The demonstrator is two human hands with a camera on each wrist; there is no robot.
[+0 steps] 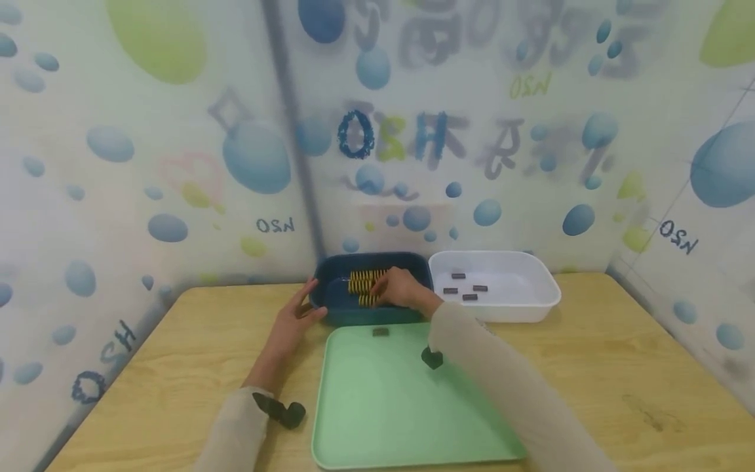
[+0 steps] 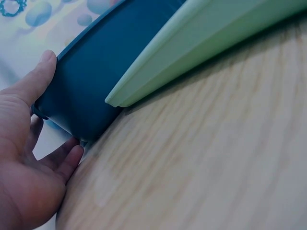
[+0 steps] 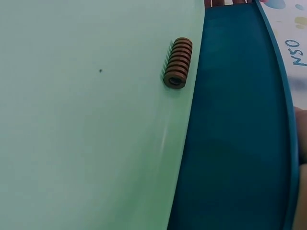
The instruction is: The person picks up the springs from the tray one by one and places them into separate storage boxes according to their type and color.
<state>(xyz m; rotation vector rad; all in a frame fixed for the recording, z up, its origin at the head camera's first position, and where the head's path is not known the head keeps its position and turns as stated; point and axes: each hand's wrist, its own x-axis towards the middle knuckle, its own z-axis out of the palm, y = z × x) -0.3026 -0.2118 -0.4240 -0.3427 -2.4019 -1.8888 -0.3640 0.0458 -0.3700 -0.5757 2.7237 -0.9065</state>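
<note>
My left hand [image 1: 293, 319] holds the left end of a dark blue plastic bin [image 1: 354, 317], thumb at its front corner and fingers along its side. In the left wrist view the thumb [image 2: 42, 72] lies against the bin's wall. Inside the bin, yellow coil springs [image 1: 360, 276] lie in rows. My right hand [image 1: 402, 288] reaches in and its fingertips pinch a yellow spring [image 1: 367, 301] at the front of them; the fingers partly cover it. In the right wrist view, a brown coil spring [image 3: 178, 62] lies on the green tray [image 3: 86, 134] near its edge.
A white bin [image 1: 507, 296] with several dark springs [image 1: 470, 297] stands right of the blue bin. The green tray lies in front of both on a wooden table [image 1: 613, 380]. A patterned wall [image 1: 377, 196] rises behind. My right forearm [image 1: 501, 380] crosses above the tray.
</note>
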